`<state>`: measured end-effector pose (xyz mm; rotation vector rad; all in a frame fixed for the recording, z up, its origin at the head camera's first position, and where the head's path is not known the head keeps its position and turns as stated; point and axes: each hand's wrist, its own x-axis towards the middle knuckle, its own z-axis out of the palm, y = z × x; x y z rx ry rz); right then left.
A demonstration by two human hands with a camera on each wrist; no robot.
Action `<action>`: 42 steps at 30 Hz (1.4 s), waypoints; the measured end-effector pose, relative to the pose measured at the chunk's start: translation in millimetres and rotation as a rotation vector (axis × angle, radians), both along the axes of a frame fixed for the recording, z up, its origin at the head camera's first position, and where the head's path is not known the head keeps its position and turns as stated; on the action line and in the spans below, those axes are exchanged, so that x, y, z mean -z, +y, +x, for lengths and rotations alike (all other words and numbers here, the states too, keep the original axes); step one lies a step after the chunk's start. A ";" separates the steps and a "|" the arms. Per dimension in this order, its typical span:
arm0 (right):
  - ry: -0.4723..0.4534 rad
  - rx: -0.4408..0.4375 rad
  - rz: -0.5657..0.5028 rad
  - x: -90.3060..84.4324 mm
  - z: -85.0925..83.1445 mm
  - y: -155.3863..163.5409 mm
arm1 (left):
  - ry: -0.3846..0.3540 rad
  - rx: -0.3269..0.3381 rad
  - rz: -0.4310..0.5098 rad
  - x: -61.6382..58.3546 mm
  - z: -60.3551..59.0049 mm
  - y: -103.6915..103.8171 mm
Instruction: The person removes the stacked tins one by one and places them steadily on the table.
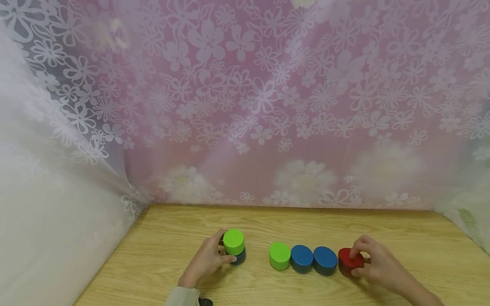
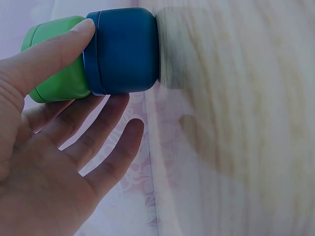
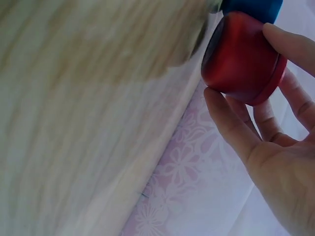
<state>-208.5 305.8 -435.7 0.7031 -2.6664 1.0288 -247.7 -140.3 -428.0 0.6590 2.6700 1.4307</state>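
In the head view my left hand (image 1: pixel 207 260) grips a stack of two short round lidded canisters, a green canister (image 1: pixel 234 241) on top of a blue canister (image 1: pixel 240 256). The left wrist view puts my thumb at the seam between the green canister (image 2: pixel 64 73) and the blue canister (image 2: pixel 125 51), fingers behind; the blue one's base meets the table. On the other side, my right hand (image 1: pixel 377 264) pinches a red canister (image 1: pixel 350 264) between thumb and fingers. Seen in the right wrist view, the red canister (image 3: pixel 243 59) shows its dark base; I cannot tell whether it touches the table.
Between the hands a green canister (image 1: pixel 280 256) and two blue canisters, the left one (image 1: pixel 302 259) and the right one (image 1: pixel 325 260), stand in a row on the wooden table (image 1: pixel 298 225). A flowered curtain (image 1: pixel 268 106) hangs behind, with a pale cloth (image 1: pixel 49 204) at the left.
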 end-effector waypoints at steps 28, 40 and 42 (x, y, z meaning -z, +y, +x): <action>0.038 -0.070 0.018 -13.5 -6.0 -17.0 | -0.002 0.006 0.007 -1.3 -0.4 0.0; 0.131 -0.078 -0.111 -35.3 -12.3 -47.7 | -0.022 0.004 0.015 0.5 -1.6 -0.2; 0.132 -0.060 -0.126 -38.0 -12.5 -53.3 | -0.022 0.004 0.016 0.7 -1.5 -0.1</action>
